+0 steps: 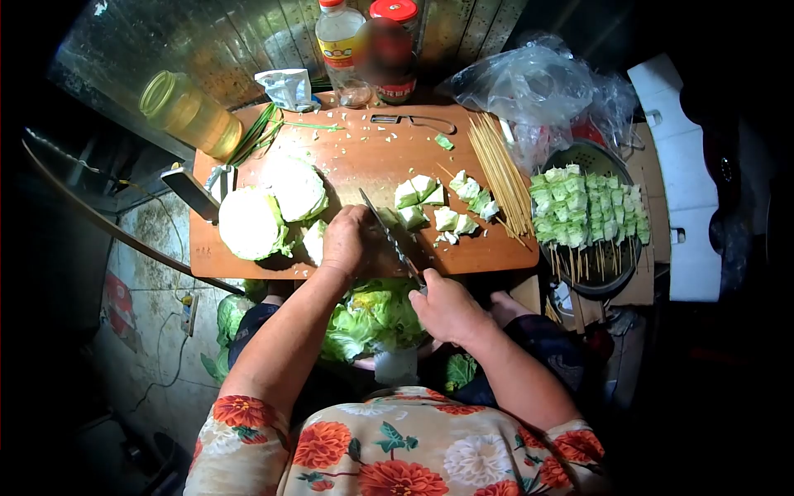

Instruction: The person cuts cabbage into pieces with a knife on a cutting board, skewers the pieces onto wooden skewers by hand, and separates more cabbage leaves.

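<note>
My right hand (pixel 447 307) is closed around the handle of a knife (pixel 389 236), whose blade slants up and left across the wooden cutting board (pixel 356 157). Just left of the blade, my left hand (pixel 344 237) rests with curled fingers; what lies under them is hidden. Beside it is a small cabbage wedge (pixel 315 240). Two large cut cabbage pieces, a near one (pixel 251 223) and a far one (pixel 296 192), lie farther left. Right of the knife are several chopped cabbage chunks (pixel 419 192). Loose cabbage leaves (pixel 376 318) fill a container below the board's front edge.
Bamboo skewers (pixel 500 178) lie along the board's right side. Skewered cabbage (pixel 587 207) rests on a dark colander (pixel 616 161). A peeler (pixel 413 121), a jar of yellowish liquid (pixel 190 116), a bottle (pixel 340 50) and a plastic bag (pixel 529 87) stand or lie around the back.
</note>
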A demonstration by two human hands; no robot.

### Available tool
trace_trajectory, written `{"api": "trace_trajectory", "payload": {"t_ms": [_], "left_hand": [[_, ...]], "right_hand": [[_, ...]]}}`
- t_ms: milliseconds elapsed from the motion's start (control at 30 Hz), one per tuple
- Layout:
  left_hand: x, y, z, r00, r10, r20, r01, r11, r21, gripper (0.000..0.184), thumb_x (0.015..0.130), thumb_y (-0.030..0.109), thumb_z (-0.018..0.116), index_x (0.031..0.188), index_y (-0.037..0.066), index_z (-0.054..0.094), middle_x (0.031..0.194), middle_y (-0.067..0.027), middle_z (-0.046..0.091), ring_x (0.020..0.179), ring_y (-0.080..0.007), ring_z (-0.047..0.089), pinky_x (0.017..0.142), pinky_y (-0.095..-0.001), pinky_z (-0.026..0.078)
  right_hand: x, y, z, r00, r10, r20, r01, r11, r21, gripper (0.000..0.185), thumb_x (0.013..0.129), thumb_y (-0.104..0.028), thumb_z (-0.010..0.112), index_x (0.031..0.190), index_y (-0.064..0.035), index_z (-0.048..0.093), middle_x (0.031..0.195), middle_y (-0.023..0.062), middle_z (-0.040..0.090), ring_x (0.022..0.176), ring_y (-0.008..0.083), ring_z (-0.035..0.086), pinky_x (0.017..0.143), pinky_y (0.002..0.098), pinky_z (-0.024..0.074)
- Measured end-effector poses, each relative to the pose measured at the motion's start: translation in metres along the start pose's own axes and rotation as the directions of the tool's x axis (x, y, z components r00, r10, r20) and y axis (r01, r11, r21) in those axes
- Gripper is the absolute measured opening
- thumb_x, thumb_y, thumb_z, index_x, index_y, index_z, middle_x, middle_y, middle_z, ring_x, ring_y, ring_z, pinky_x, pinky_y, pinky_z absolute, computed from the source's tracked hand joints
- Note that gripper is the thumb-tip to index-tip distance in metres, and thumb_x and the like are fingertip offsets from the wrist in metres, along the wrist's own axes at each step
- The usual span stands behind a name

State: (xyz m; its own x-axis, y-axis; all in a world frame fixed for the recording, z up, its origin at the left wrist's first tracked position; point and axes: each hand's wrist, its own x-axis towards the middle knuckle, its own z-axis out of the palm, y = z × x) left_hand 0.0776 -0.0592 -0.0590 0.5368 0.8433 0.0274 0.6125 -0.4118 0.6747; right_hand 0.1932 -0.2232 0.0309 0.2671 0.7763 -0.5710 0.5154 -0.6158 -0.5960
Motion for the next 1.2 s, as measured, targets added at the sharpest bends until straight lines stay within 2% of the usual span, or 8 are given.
{"api": "trace_trajectory", "payload": {"t_ms": [267, 400, 433, 700, 767, 1000, 1067, 1200], "left_hand": [[-0.002, -0.004, 0.002, 0.994, 0.104, 0.043, -0.106, 0.993, 0.057, 0.034, 0.065, 0.011, 0.072, 0.096, 0.007, 0.060, 0.091, -0.0154, 0.059, 0.085, -0.0362, 0.060, 0.075, -0.0413, 0.051], [-0.004, 0.006, -0.006, 0.997, 0.005, 0.078, -0.012, 0.996, 0.088, 0.033, 0.069, 0.005, 0.067, 0.099, 0.004, 0.055, 0.097, -0.0185, 0.055, 0.090, -0.0390, 0.058, 0.077, -0.0429, 0.049], [-0.003, 0.009, -0.007, 0.994, -0.034, 0.102, 0.027, 0.997, 0.076, 0.028, 0.073, 0.000, 0.061, 0.100, 0.003, 0.054, 0.100, -0.0196, 0.054, 0.091, -0.0398, 0.057, 0.079, -0.0437, 0.048], [0.028, 0.001, 0.002, 1.000, -0.022, 0.003, 0.021, 0.999, 0.047, 0.035, 0.071, -0.002, 0.060, 0.104, 0.006, 0.052, 0.105, -0.0185, 0.053, 0.097, -0.0388, 0.055, 0.083, -0.0434, 0.047], [0.031, 0.005, 0.000, 1.000, -0.001, 0.007, 0.001, 1.000, 0.031, 0.036, 0.070, -0.003, 0.061, 0.105, 0.006, 0.052, 0.106, -0.0181, 0.054, 0.098, -0.0387, 0.055, 0.083, -0.0436, 0.047], [0.033, 0.003, -0.007, 0.998, 0.035, 0.045, -0.035, 0.999, 0.018, 0.039, 0.072, -0.002, 0.059, 0.109, 0.007, 0.054, 0.106, -0.0160, 0.056, 0.094, -0.0334, 0.059, 0.082, -0.0386, 0.050], [0.029, 0.010, -0.026, 0.996, -0.012, 0.089, 0.011, 1.000, 0.016, 0.043, 0.074, -0.004, 0.056, 0.116, 0.007, 0.053, 0.111, -0.0144, 0.058, 0.095, -0.0273, 0.062, 0.083, -0.0346, 0.051], [0.019, 0.012, -0.068, 1.000, 0.017, -0.005, -0.017, 0.998, 0.069, 0.026, 0.077, -0.002, 0.050, 0.100, 0.002, 0.062, 0.094, -0.0166, 0.065, 0.088, -0.0306, 0.064, 0.079, -0.0367, 0.050]], "right_hand": [[0.019, 0.010, 0.019, 0.998, 0.056, -0.014, -0.057, 0.997, -0.047, 0.036, 0.089, -0.026, 0.051, 0.106, 0.0061, 0.050, 0.092, 0.0315, 0.062, 0.090, 0.0453, 0.061, 0.083, 0.0485, 0.0474], [0.016, 0.013, 0.022, 0.998, 0.048, -0.040, -0.049, 0.998, -0.037, 0.037, 0.089, -0.027, 0.051, 0.107, 0.0056, 0.050, 0.094, 0.0308, 0.062, 0.092, 0.0449, 0.060, 0.082, 0.0480, 0.0476], [0.017, 0.015, 0.023, 0.997, 0.044, -0.065, -0.045, 0.999, -0.012, 0.037, 0.089, -0.028, 0.051, 0.106, 0.0056, 0.051, 0.094, 0.0301, 0.062, 0.092, 0.0446, 0.060, 0.083, 0.0478, 0.0476], [0.021, 0.016, 0.016, 0.997, 0.056, -0.060, -0.047, 0.989, 0.139, 0.036, 0.088, -0.031, 0.054, 0.099, 0.0034, 0.055, 0.091, 0.0274, 0.063, 0.089, 0.0433, 0.060, 0.080, 0.0474, 0.0473], [0.026, 0.026, 0.025, 0.996, 0.047, -0.073, -0.020, 0.941, 0.339, 0.035, 0.087, -0.031, 0.055, 0.095, 0.0027, 0.056, 0.088, 0.0258, 0.063, 0.086, 0.0429, 0.060, 0.077, 0.0463, 0.0472], [0.017, 0.016, 0.012, 0.983, 0.011, -0.182, 0.066, 0.910, 0.408, 0.032, 0.086, -0.029, 0.058, 0.089, 0.0028, 0.054, 0.084, 0.0242, 0.063, 0.081, 0.0425, 0.060, 0.073, 0.0448, 0.0476], [0.019, 0.021, 0.017, 0.964, -0.056, -0.260, 0.157, 0.910, 0.384, 0.017, 0.090, -0.018, 0.058, 0.092, -0.0031, 0.052, 0.064, 0.0002, 0.050, 0.046, 0.0086, 0.049, 0.043, 0.0266, 0.0413], [0.013, 0.015, 0.020, 0.960, -0.083, -0.267, 0.182, 0.911, 0.370, 0.020, 0.088, -0.020, 0.060, 0.092, -0.0021, 0.052, 0.065, 0.0039, 0.054, 0.050, 0.0142, 0.053, 0.048, 0.0311, 0.0442]]}}
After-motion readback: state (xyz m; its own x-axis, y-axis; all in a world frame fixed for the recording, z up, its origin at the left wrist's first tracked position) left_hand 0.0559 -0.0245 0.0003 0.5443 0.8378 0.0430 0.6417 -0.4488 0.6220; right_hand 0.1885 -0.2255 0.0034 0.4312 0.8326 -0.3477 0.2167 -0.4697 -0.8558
